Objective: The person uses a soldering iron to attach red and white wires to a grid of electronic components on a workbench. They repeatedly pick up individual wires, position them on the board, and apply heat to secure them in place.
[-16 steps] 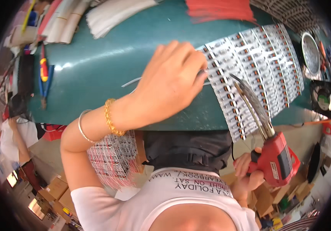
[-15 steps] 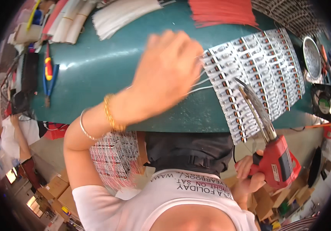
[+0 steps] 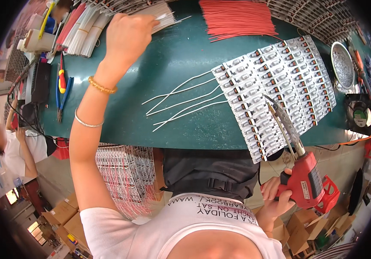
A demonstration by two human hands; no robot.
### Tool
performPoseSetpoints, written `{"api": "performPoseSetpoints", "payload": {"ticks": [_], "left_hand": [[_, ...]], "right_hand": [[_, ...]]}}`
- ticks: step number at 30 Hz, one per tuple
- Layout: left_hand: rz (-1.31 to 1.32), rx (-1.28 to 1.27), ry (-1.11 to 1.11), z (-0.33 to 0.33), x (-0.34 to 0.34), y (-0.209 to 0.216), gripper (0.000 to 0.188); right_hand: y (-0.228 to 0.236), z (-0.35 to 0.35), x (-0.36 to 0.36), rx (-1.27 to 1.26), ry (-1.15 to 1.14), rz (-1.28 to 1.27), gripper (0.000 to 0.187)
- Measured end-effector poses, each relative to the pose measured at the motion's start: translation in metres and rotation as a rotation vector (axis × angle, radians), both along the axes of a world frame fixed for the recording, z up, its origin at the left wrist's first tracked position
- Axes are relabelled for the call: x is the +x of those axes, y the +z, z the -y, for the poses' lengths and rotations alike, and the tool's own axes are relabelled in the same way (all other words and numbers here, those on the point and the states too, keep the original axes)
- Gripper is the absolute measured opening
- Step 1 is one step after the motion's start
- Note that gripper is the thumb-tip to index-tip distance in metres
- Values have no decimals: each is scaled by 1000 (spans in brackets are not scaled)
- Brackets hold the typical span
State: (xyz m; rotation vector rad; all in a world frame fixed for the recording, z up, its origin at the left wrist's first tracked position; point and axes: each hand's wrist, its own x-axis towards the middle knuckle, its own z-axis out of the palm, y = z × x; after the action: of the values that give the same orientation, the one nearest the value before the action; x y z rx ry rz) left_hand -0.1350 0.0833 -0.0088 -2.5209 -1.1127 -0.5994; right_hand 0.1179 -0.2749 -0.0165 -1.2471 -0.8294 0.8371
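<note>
My left hand (image 3: 127, 34) reaches to the far side of the green table (image 3: 151, 64) and closes on white wires in a bundle (image 3: 161, 15). My right hand (image 3: 276, 196) grips a red soldering gun (image 3: 308, 181) below the table's near edge, its metal tip (image 3: 273, 105) over a panel of small circuit boards (image 3: 276, 86). Several white wires (image 3: 181, 101) lie loose on the table, their ends at the panel's left edge.
Red wires (image 3: 237, 17) lie at the back. A round metal dish (image 3: 342, 67) and a small fan (image 3: 360, 114) stand at the right. Pliers and a screwdriver (image 3: 62, 88) lie at the left. More board panels (image 3: 125, 172) sit below the table. A person (image 3: 8, 146) is at far left.
My left hand has left the white wires by the panel and moved up and left to the bundle at the back. The soldering gun has hardly moved.
</note>
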Motion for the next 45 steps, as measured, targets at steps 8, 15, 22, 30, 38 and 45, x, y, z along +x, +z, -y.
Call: {"api": "performPoseSetpoints", "payload": {"ticks": [8,15,22,30,38,45], "left_hand": [[182,113,-76,18,-9,6,6],[717,-534,-3,84,14,29,9],[621,-523,-19,156,53,9,12],[571,-445,28,183,82,-20,13],[581,-407,17,184,82,-27,14],[573,-374,14,184,84,-29,14]], "right_hand": [[-3,-2,1,4,18,-37,61],[-1,0,-2,-9,-6,-35,62],[4,1,-7,-80,-21,21,72],[-6,25,-7,-107,3,-2,90],[9,22,-5,-303,82,60,81],[4,10,-6,1,154,91,74]]}}
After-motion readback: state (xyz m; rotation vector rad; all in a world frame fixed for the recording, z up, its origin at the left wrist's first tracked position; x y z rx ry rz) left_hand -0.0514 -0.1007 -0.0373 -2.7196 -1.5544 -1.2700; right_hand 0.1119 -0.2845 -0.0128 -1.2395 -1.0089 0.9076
